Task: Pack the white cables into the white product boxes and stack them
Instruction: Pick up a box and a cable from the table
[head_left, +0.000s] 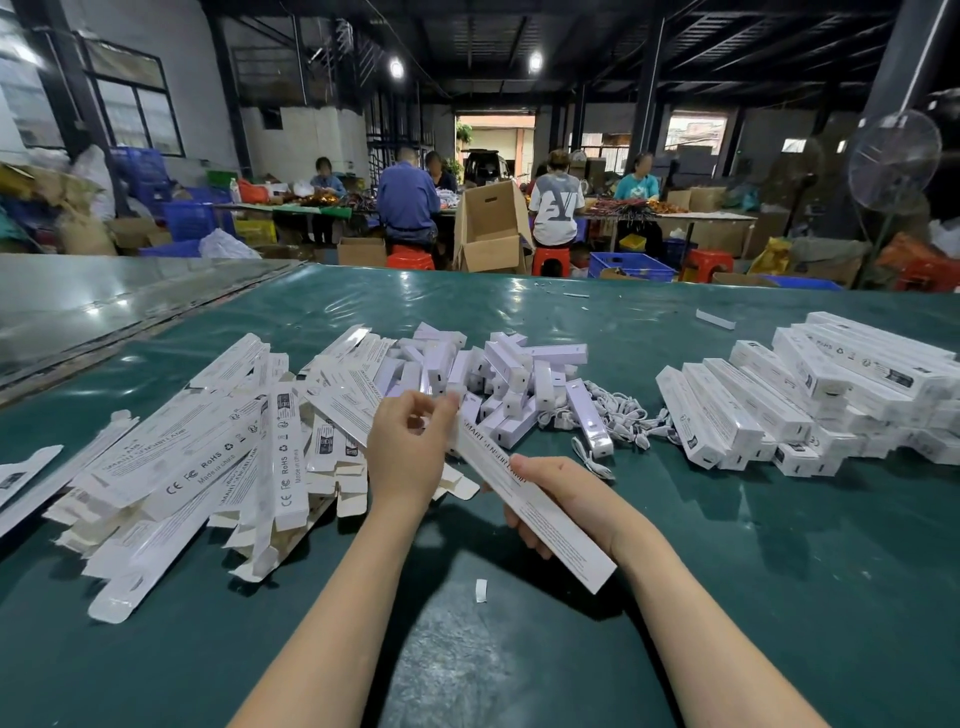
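Near the middle of the tabletop (779, 571), both hands hold one long white product box (563, 538) slanting from its far end on the left to its near end on the right, lifted clear of the surface. The right hand (571, 493) wraps round its middle from beneath, thumb on top. The left hand (405, 441) is at the far end, its fingers (441, 410) curled and pinching there; whether they hold the end flap or a small part going in is too blurred to tell.

This looks like loading or closing the far end. To do it well, the right hand should keep the box steady without squashing the thin card, so the mouth stays square. The left should feed the part straight along the length of the box, then tuck the flap fully in so no corner stands proud.

The loose white cables (628, 415) lie tangled just to the right, beyond the hands, so pull one out singly rather than dragging the bunch. Flat unfilled cartons (208, 452) are heaped at the left, small white units (498, 374) at the far centre. The packed stack (810, 389) is well to the right; lay the finished box parallel to those.
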